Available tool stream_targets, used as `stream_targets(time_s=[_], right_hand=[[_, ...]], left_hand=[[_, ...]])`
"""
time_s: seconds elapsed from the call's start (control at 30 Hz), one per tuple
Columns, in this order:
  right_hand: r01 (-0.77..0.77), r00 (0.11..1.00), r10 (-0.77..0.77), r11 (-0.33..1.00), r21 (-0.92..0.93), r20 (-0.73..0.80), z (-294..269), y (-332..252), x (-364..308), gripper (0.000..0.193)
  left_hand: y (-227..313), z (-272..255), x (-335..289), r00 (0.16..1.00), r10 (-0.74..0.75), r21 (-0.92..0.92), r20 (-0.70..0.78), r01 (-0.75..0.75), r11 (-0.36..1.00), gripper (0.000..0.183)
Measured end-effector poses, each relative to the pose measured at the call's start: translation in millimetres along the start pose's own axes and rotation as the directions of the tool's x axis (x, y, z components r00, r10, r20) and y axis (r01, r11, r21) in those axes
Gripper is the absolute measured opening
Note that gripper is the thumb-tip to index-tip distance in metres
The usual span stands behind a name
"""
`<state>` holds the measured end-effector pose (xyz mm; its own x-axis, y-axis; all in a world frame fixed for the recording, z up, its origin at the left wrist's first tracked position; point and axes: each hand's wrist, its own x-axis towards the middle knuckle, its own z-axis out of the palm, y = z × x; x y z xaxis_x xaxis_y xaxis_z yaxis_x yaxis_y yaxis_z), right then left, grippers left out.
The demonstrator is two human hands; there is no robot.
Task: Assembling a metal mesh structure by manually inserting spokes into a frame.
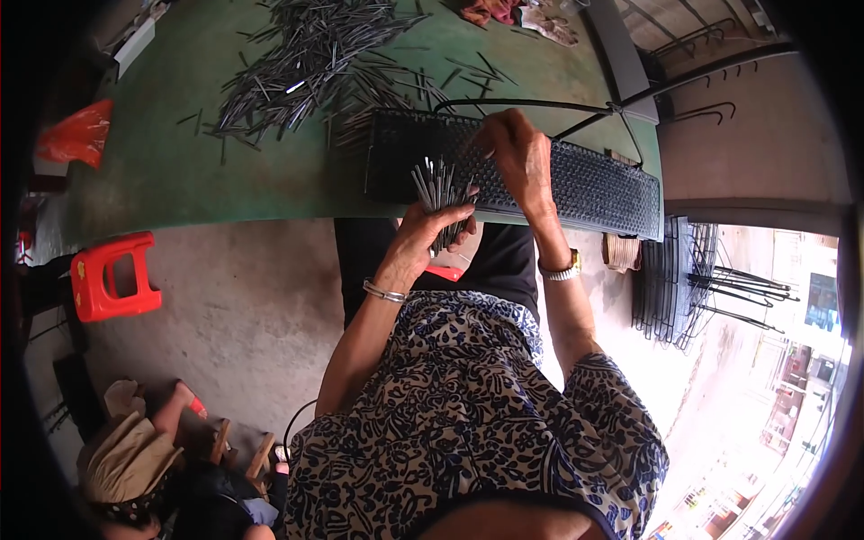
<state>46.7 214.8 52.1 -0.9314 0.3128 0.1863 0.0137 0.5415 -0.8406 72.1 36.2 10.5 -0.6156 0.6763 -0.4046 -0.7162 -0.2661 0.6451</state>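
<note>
a bundle of slim dark rods (436,184) stands in the left hand (436,227), just in front of the near edge of a long black plate with a dense pattern of small cells (594,184), which lies along the near edge of the green tabletop (180,166). the rods look like metal: stiff, straight, very light one by one but with some heft as a bunch, unlikely to break, and probably smooth enough to slide against each other if the grip slackens. a bunch like this is best held around its lower half, snug but not crushing, while a single rod is best pinched by its free upper end, where the tips fan apart. the left hand does just that below, its fingers curled around the lower part of the bundle and the thumb laid across it, the rods leaning a little and splaying at the top. the right hand (520,153) hovers above the plate with its fingers bent and drawn in; the fingertips are too blurred to tell how narrow their gap is, or whether a rod sits between them. beyond the plate, a loose heap of similar rods (306,58) is strewn across the tabletop.
</note>
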Motion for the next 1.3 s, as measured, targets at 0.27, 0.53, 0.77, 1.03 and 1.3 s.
stream_targets(time_s=[0.27,0.53,0.77,1.03,1.3], right_hand=[[0.230,0.941,-0.275,0.947,-0.224,-0.197,34.5,41.2,14.6,0.005],[0.267,0.929,-0.312,0.937,-0.224,-0.197,35.0,36.3,13.9,0.006],[0.321,0.929,-0.366,0.875,-0.364,-0.060,35.2,41.2,10.2,0.009],[0.015,0.958,0.022,0.992,-0.127,0.285,-8.8,11.4,0.4,0.025],[-0.230,0.857,0.109,0.955,0.185,0.504,-21.5,2.2,-7.9,0.020]], left_hand=[[5.0,11.0,5.9,0.999,0.004,-0.084,-0.039,-0.008,0.996,0.028],[3.8,7.1,3.7,1.000,-0.005,-0.024,-0.028,0.005,1.000,0.032],[2.4,6.4,1.3,1.000,-0.002,0.029,-0.004,0.002,1.000,0.032],[-0.2,2.1,3.1,1.000,0.012,-0.019,0.010,-0.012,1.000,0.032],[2.0,8.1,7.8,0.999,0.031,-0.002,0.036,-0.031,1.000,0.033]])
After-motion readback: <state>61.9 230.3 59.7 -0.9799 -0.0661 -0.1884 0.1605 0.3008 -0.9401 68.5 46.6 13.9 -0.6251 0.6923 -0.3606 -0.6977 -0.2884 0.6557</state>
